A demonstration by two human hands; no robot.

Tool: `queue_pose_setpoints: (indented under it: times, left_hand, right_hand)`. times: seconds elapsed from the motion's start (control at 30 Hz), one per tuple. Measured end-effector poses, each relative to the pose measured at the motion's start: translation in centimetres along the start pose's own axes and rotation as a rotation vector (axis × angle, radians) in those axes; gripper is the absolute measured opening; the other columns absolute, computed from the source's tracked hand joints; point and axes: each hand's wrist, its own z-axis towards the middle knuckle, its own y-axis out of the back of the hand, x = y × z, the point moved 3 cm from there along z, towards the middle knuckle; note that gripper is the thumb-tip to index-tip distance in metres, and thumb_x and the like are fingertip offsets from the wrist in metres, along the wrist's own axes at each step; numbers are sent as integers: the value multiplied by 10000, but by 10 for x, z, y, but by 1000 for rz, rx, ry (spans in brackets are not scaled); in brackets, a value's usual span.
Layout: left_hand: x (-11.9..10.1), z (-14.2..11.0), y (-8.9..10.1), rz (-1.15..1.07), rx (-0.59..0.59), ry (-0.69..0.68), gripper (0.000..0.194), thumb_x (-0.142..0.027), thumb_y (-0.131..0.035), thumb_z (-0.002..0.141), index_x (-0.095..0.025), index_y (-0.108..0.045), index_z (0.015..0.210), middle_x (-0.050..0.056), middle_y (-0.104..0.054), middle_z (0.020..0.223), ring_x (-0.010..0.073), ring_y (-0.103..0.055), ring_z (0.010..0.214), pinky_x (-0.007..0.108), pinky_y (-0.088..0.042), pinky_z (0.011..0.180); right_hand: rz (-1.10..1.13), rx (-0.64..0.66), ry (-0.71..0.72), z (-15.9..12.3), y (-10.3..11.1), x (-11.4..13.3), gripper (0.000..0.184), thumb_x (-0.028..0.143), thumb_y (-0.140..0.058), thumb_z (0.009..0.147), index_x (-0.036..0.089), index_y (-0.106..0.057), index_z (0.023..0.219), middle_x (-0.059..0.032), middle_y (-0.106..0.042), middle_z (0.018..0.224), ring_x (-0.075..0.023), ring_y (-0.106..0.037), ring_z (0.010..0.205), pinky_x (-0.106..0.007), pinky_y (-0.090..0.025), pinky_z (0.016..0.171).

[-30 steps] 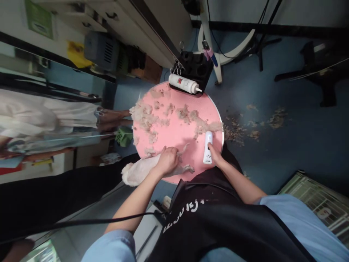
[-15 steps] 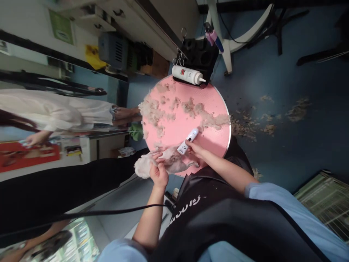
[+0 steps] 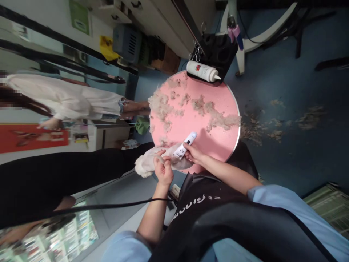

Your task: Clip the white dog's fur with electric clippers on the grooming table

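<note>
A small pale furry animal [image 3: 148,162] lies at the near edge of a round pink table [image 3: 215,138]. My left hand [image 3: 163,170] is closed around part of the animal, seemingly a leg or paw. My right hand [image 3: 194,153] grips a white electric clipper [image 3: 185,145], its head pointing down at the animal beside my left hand. Clumps of cut fur [image 3: 215,117] lie scattered over the tabletop.
A white bottle [image 3: 203,71] lies at the table's far edge against a black tool holder [image 3: 218,49] with scissors. Fur clippings [image 3: 261,129] litter the blue floor to the right. A person in black trousers [image 3: 68,174] stands at left; a black cable [image 3: 103,206] crosses below.
My right hand lifted the clipper off the table and swung it left onto the animal. My left hand shifted its hold on the animal, now pinching a limb. The view moved slightly.
</note>
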Motion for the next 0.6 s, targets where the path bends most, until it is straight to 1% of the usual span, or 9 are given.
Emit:
queue_pose_setpoints:
  times: [0.07,0.17,0.27,0.33,0.47,0.53,0.6]
  left_hand:
    - [-1,0,-2,3,3,0,326,-432,-459,952,-205,-634,795,127,-639,1110,271,-597,1104,496,-473,1000]
    - [-3,-2,-7,2,18,-3,326,-436,-467,952,-202,-646,812,131,-633,1130,270,-600,1120,500,-473,1009]
    - [-3,-4,-14,8,34,10,356,-454,-449,963,-195,-644,814,142,-635,1140,270,-604,1131,500,-478,1007]
    - [-3,-4,-18,-3,27,15,385,-472,-429,970,-192,-637,808,149,-638,1138,271,-607,1133,493,-487,991]
    - [-1,-5,-27,-34,23,63,440,-528,-376,975,-198,-601,788,150,-655,1117,269,-624,1115,491,-496,986]
    - [0,-4,-30,-90,-4,94,436,-526,-360,977,-207,-562,760,139,-672,1051,260,-644,1073,491,-498,986]
    - [1,-1,-32,-165,-46,106,406,-498,-361,983,-215,-527,744,120,-686,976,252,-658,1049,500,-490,1004]
  right_hand:
    - [35,-17,4,-9,-1,-2,241,335,-690,899,179,-543,789,91,-480,431,-44,-382,335,-128,-342,337]
    - [94,-33,7,-21,-1,-7,231,351,-705,889,177,-562,836,65,-551,512,-48,-436,372,-135,-385,366]
    - [228,-111,12,-26,4,-10,217,345,-709,884,185,-571,838,51,-573,542,-59,-453,384,-147,-391,365]
    - [292,-168,26,-27,9,-11,190,324,-679,904,194,-564,827,61,-550,527,-60,-430,371,-146,-371,350]
    - [306,-138,14,-22,19,-6,135,304,-606,940,189,-591,871,32,-589,578,-74,-459,398,-166,-418,377]
    - [311,-190,52,-17,28,-3,159,311,-580,953,195,-572,845,41,-563,559,-71,-448,395,-161,-411,378]
    - [308,-277,103,-13,40,-2,202,316,-595,945,210,-520,791,66,-515,523,-59,-416,376,-144,-379,364]
